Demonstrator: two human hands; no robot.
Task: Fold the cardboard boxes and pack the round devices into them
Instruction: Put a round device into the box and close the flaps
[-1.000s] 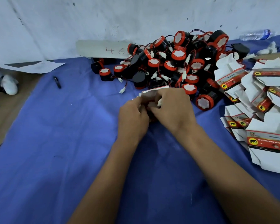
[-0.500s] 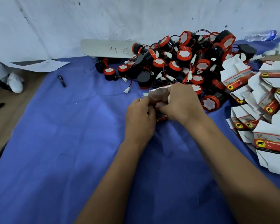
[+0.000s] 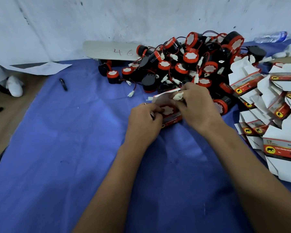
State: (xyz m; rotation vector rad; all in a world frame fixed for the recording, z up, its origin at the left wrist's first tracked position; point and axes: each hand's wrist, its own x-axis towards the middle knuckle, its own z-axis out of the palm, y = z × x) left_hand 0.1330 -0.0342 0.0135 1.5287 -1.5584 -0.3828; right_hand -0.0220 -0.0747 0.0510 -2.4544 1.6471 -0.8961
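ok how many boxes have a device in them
1: the box held between the left hand and right hand, a round device showing in its open top. The boxes piled at right look unfilled, but some insides are hidden.

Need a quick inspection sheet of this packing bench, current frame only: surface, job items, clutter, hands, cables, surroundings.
Surface: blue cloth over a brown table.
Job's things: open box with a round device seated inside; pile of round devices behind; flat boxes heaped at right.
Clutter: black pen, paper sheet, strip marked 46, plastic bottle.
Grippers: left hand grips the box; right hand pinches a white connector.
Cables: red and black leads tangled through the pile.
Surroundings: scuffed white wall.
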